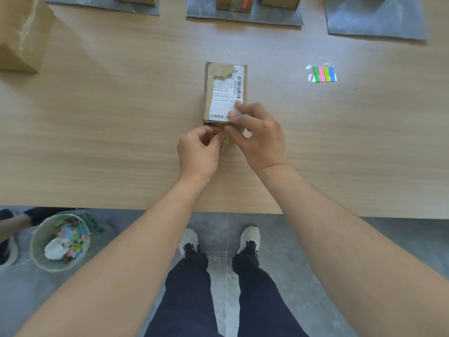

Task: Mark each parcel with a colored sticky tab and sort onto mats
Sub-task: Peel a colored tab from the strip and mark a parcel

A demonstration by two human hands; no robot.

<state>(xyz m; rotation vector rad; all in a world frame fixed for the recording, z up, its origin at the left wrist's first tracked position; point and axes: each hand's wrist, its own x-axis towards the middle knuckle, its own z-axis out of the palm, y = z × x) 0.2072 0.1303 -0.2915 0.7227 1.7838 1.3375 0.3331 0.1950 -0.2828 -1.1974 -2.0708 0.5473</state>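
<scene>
A small brown cardboard parcel (224,91) with a white shipping label lies in the middle of the wooden table (109,132). My right hand (260,135) rests on the parcel's near right corner, its fingers curled over the edge. My left hand (199,152) is just in front of the parcel and pinches a yellowish-green sticky tab (226,139) at the parcel's near end. A pad of colored sticky tabs (324,74), green, pink and blue, lies to the right on the table.
Three grey mats (374,23) lie along the far edge, with cardboard boxes on them; one box carries a pink tab (246,2). A large brown box (21,32) stands at the far left. A bin (59,242) of paper scraps sits on the floor, left.
</scene>
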